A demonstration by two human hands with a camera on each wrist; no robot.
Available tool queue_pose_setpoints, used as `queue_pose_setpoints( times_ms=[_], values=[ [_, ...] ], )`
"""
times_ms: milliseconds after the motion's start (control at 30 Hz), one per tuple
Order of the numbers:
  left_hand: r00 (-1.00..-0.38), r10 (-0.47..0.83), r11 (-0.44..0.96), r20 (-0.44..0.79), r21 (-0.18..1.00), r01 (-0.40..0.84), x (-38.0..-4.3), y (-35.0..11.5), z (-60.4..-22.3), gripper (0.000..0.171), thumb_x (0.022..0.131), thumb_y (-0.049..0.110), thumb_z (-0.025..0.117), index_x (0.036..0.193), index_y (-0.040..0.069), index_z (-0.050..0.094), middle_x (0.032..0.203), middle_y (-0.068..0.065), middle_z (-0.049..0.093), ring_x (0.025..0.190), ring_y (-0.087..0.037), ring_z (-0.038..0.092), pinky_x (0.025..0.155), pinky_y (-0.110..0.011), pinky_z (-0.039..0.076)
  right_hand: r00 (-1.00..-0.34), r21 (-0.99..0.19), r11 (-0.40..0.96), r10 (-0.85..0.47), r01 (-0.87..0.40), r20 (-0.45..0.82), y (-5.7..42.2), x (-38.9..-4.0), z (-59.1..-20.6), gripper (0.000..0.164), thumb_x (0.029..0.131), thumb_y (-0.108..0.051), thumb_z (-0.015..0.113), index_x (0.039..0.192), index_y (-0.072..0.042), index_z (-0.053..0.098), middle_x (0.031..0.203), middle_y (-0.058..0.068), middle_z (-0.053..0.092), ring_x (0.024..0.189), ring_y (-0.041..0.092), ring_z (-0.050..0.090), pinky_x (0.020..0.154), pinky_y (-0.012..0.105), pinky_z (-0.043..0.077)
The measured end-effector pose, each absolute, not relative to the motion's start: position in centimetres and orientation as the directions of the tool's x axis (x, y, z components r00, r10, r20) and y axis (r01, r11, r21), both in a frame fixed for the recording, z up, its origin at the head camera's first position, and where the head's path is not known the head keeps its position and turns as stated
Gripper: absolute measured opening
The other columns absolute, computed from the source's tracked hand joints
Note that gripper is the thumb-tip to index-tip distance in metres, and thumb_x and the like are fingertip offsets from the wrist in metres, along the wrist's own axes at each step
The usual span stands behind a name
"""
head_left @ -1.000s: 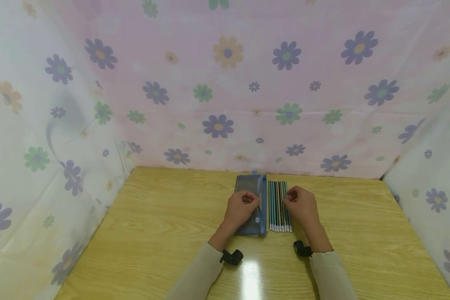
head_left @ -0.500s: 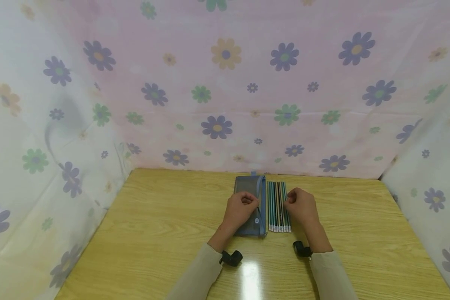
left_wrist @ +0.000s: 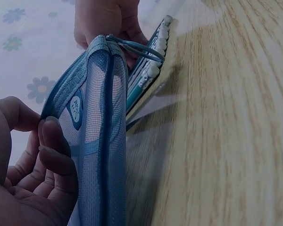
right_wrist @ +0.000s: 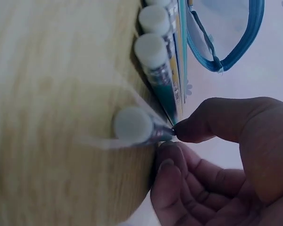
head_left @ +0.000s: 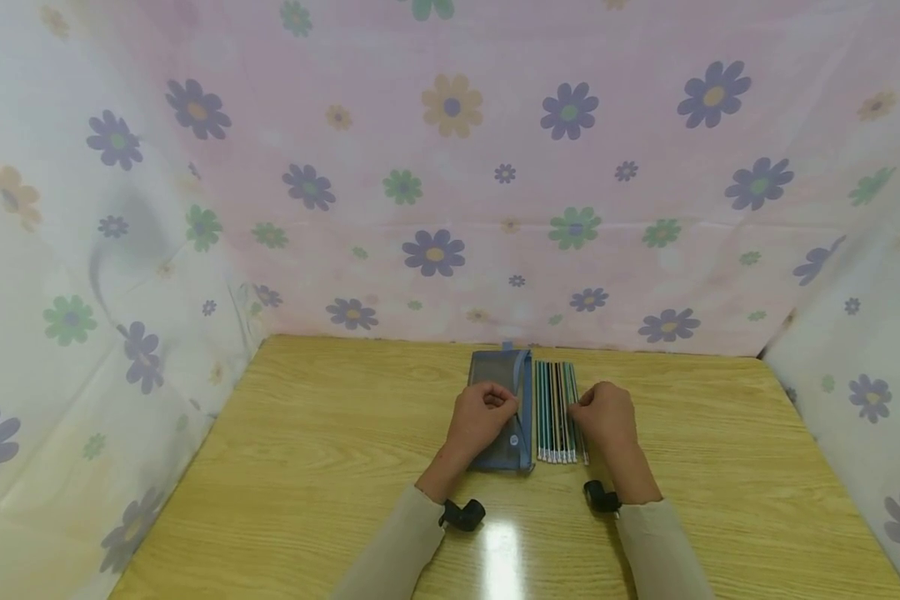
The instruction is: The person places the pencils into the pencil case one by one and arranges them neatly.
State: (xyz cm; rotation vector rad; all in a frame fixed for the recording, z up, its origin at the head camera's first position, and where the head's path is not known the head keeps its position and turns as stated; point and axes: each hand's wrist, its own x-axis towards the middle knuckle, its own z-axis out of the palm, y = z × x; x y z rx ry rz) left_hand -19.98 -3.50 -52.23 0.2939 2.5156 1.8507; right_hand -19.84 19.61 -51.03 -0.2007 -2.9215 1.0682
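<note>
A blue mesh pencil case (head_left: 489, 367) with a zip and a small round label lies on the table. My left hand (head_left: 482, 417) pinches the edge of its opening between thumb and fingers, and in the left wrist view that edge of the case (left_wrist: 61, 96) is lifted. Just right of it several pencils (head_left: 553, 408) lie side by side, their white erasers toward me. My right hand (head_left: 607, 417) pinches the rightmost pencil (right_wrist: 134, 125) between thumb and fingers; its eraser end is apart from the row. Its far part is hidden behind the fingers in the right wrist view.
The wood-grain table (head_left: 330, 433) extends to both sides of the hands. A flower-print cloth (head_left: 450, 183) hangs behind it and along both sides. Black wrist cameras (head_left: 465, 515) sit on both wrists.
My right hand has drawn the rightmost pencil slightly to the right, so a gap shows between its eraser end and the row. The left hand and pencil case have stayed in place.
</note>
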Motion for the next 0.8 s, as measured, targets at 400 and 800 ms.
queue_pose_setpoints(
  times_ms=[400, 800],
  values=[
    [-0.983, 0.152, 0.306, 0.099, 0.942, 0.142, -19.92, -3.41, -52.14, 0.010, 0.098, 0.020, 0.074, 0.094, 0.011, 0.077, 0.079, 0.001, 0.071, 0.068, -0.011, 0.066, 0.061, -0.027, 0.052, -0.970, -0.558, 0.793, 0.212, 0.243, -0.121, 19.36, -19.45, -50.51, 0.039, 0.092, -0.028, 0.077, 0.065, -0.006, 0.061, 0.057, 0.007, 0.057, 0.047, 0.022, 0.054, 0.042, 0.033, 0.039],
    [-0.983, 0.157, 0.296, 0.100, 0.944, 0.143, -19.85, -3.37, -52.07, 0.010, 0.098, 0.020, 0.074, 0.095, 0.011, 0.077, 0.078, 0.000, 0.071, 0.067, -0.011, 0.066, 0.061, -0.027, 0.053, -0.974, -0.563, 0.795, 0.204, 0.226, -0.103, 19.47, -19.33, -50.18, 0.039, 0.092, -0.028, 0.077, 0.062, -0.007, 0.060, 0.054, 0.006, 0.054, 0.045, 0.021, 0.051, 0.041, 0.031, 0.037]
  ],
)
